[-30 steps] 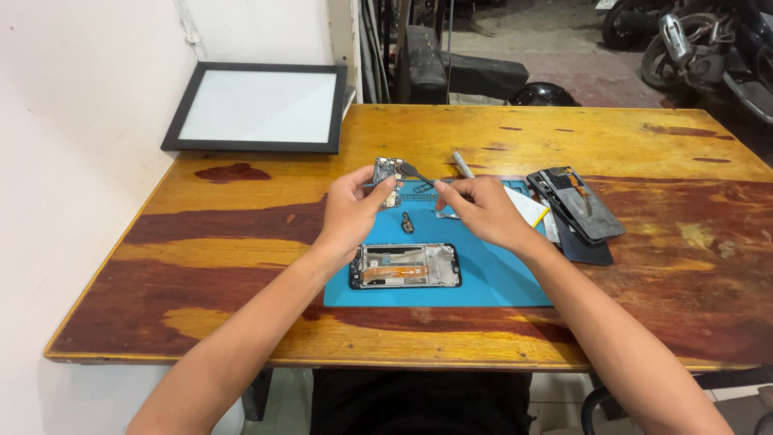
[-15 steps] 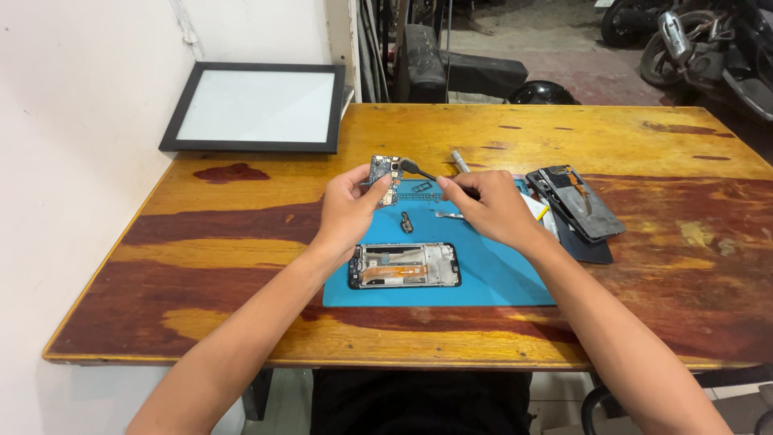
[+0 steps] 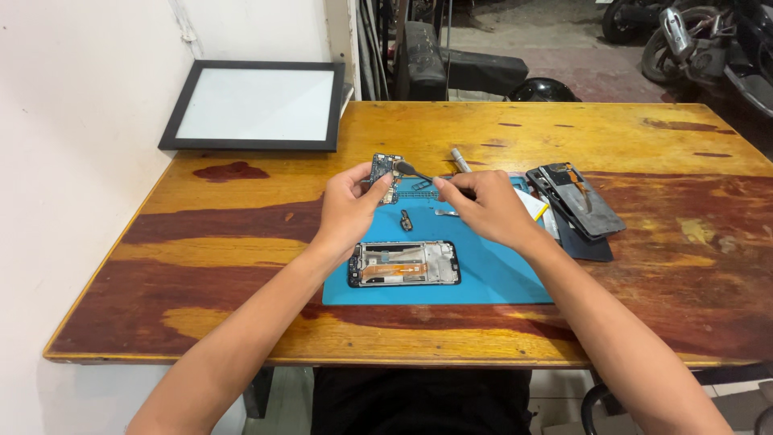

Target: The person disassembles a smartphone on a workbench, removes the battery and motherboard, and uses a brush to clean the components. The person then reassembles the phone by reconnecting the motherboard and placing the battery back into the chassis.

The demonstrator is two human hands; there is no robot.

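A small dark green circuit board (image 3: 383, 177) is held upright above the far edge of the blue rectangular work mat (image 3: 491, 278), pinched between the thumb and fingers of the left hand (image 3: 348, 208). The right hand (image 3: 483, 205) is closed around the handle of a slim dark tool (image 3: 412, 170), whose tip is set against the upper right corner of the board. On the mat, near its front edge, an opened black phone frame (image 3: 404, 263) lies flat with its inner cavity exposed and an orange flex strip visible; the board is thus judged to be already out of the frame. Small loose parts (image 3: 407, 219) lie on the mat between the frame and the hands. Just off the mat's right edge, a stack of dark back covers (image 3: 578, 201) rests on the wooden table (image 3: 241, 242). Disassembly is judged well advanced; work on the board is in hand, and the frame remains unassembled.
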